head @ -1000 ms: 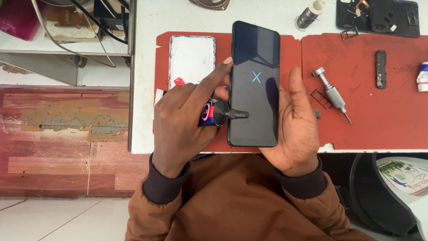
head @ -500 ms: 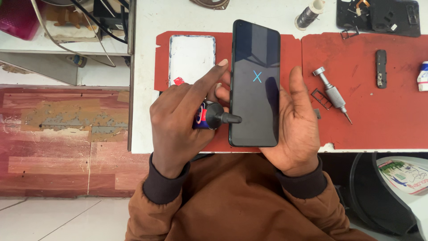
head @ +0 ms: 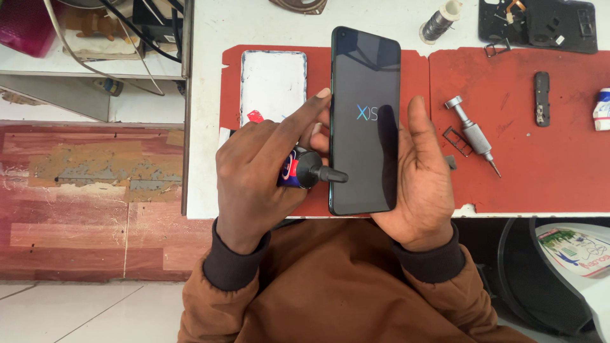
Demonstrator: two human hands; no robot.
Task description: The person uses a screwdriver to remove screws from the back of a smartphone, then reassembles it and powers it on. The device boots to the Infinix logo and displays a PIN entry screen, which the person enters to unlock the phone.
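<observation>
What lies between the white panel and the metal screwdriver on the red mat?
In the head view, the black phone, held by both hands, lies between the white panel and the metal screwdriver.

White desk (head: 203, 127) seen from above, topped with two red work mats (head: 540, 165) side by side. Left of the left hand (head: 267, 171), past the desk edge, a worn floor (head: 76, 197) of reddish planks, paint flaking to grey and tan in patches. Nearer the viewer, pale glossy tiles (head: 63, 311). Up and to the left of that hand, a white shelf (head: 76, 67) crossed by dark and light cables (head: 136, 32), a pink container (head: 25, 28) at its corner. Below and right of the right hand (head: 413, 184), a dark round bin (head: 540, 279). Even, soft daylight, faint shadows only.
</observation>
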